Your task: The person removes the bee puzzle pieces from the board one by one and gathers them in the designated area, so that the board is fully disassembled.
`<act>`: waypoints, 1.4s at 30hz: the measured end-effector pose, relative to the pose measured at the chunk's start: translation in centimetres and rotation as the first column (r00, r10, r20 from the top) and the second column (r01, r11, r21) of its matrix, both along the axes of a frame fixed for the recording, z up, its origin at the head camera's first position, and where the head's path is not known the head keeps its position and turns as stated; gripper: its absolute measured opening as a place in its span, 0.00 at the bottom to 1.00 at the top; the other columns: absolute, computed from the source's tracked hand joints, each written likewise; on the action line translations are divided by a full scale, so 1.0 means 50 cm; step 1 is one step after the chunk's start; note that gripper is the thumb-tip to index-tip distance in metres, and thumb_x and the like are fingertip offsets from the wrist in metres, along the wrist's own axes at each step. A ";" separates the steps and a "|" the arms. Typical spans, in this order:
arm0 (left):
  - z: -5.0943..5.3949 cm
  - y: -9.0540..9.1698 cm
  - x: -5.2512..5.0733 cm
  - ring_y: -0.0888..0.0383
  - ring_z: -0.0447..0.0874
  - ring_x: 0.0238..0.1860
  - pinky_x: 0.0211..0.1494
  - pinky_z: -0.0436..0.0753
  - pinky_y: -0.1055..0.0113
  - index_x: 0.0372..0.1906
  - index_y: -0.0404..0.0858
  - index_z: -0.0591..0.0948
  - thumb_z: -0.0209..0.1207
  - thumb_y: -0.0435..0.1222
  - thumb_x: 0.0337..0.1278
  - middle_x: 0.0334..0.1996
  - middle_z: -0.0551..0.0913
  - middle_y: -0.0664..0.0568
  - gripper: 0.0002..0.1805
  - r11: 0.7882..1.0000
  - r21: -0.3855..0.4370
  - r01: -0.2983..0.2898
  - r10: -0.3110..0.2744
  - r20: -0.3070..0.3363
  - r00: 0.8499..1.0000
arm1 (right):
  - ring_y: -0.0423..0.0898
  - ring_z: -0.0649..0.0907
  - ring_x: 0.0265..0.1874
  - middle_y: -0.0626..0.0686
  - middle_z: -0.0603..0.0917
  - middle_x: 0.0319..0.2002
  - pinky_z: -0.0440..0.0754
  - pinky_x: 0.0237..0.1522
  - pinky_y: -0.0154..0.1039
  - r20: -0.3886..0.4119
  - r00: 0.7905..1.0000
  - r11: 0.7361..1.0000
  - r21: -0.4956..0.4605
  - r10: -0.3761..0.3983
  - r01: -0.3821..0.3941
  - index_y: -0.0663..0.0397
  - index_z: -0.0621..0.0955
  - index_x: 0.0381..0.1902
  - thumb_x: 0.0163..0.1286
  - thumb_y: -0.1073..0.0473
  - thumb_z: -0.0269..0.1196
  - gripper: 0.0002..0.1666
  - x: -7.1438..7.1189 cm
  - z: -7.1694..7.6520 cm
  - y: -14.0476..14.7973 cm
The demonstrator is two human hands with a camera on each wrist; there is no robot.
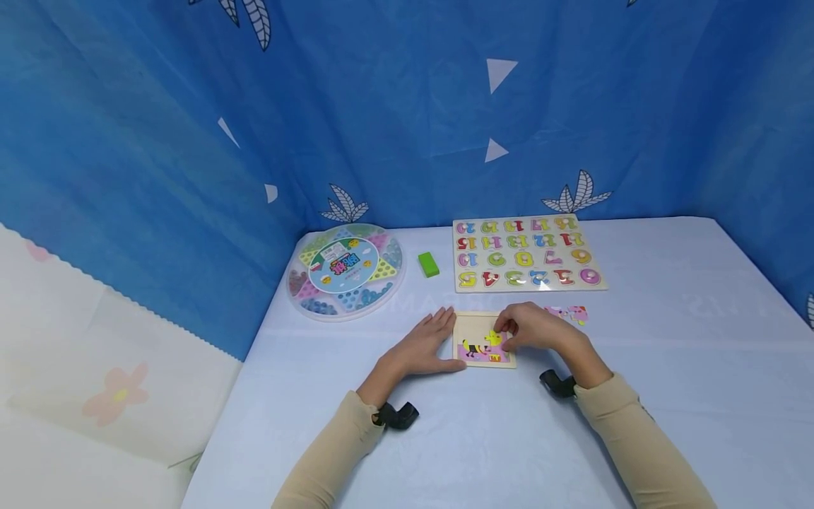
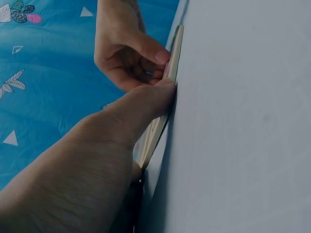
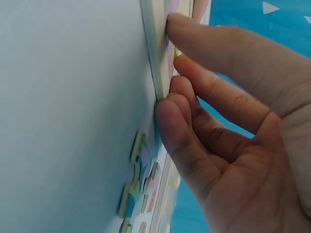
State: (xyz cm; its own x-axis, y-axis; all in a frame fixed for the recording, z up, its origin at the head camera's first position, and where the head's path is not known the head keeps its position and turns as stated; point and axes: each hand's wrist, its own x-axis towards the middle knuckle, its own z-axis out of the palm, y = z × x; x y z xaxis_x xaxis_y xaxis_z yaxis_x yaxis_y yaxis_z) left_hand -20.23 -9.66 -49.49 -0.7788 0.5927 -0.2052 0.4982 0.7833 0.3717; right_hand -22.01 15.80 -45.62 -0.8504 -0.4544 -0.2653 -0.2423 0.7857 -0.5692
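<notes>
A small square wooden jigsaw puzzle [image 1: 473,324] lies on the table, its lower part filled with a pink picture of a yellow and black bee. My left hand [image 1: 427,346] rests along the left side of its frame with fingers stretched out, the thumb touching the near edge in the left wrist view. With curled fingers, my right hand [image 1: 534,326] holds a yellow and pink puzzle piece [image 1: 493,338] by thumb and index finger at the puzzle's right side. Part of that piece is hidden by the fingers. Loose pink puzzle pieces [image 1: 577,314] lie beyond the right hand.
Behind the puzzle lies a wooden number board [image 1: 450,261]. A green block [image 1: 429,264] sits to its left, beside a round Chinese checkers set [image 1: 346,268]. White cloth covers the table [image 1: 483,438]; a blue curtain [image 1: 407,106] hangs behind.
</notes>
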 end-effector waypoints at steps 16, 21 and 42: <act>-0.007 -0.003 -0.001 0.59 0.33 0.80 0.82 0.43 0.60 0.78 0.40 0.44 0.52 0.68 0.56 0.80 0.39 0.53 0.56 1.000 -0.003 0.004 -0.004 0.002 1.000 | 0.45 0.75 0.34 0.48 0.80 0.32 0.78 0.39 0.36 -0.018 1.000 1.000 -0.014 -0.005 0.005 0.53 0.84 0.40 0.52 0.63 0.75 0.16 0.010 0.004 -0.004; -0.008 -0.002 0.001 0.59 0.33 0.80 0.82 0.43 0.60 0.78 0.40 0.44 0.52 0.68 0.56 0.80 0.39 0.53 0.56 1.000 -0.007 0.006 -0.006 -0.001 1.000 | 0.44 0.74 0.33 0.48 0.80 0.32 0.77 0.38 0.35 -0.046 0.999 1.000 0.001 0.001 -0.001 0.54 0.84 0.41 0.52 0.63 0.75 0.17 0.012 0.003 -0.009; -0.005 -0.003 -0.002 0.58 0.34 0.80 0.82 0.44 0.59 0.78 0.40 0.45 0.52 0.67 0.56 0.80 0.40 0.53 0.56 1.000 0.009 0.010 -0.010 -0.004 1.000 | 0.44 0.76 0.32 0.48 0.81 0.32 0.78 0.37 0.35 -0.040 0.999 1.000 -0.026 0.005 -0.006 0.54 0.85 0.42 0.53 0.61 0.75 0.16 0.005 -0.001 0.003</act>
State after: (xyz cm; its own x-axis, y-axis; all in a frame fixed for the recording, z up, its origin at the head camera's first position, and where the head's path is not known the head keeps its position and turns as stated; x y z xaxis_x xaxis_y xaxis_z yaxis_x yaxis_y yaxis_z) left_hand -20.32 -9.82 -49.75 -0.7736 0.6024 -0.1968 0.5074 0.7748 0.3771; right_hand -21.74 15.95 -45.67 -0.8574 -0.4654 -0.2194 -0.2693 0.7692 -0.5794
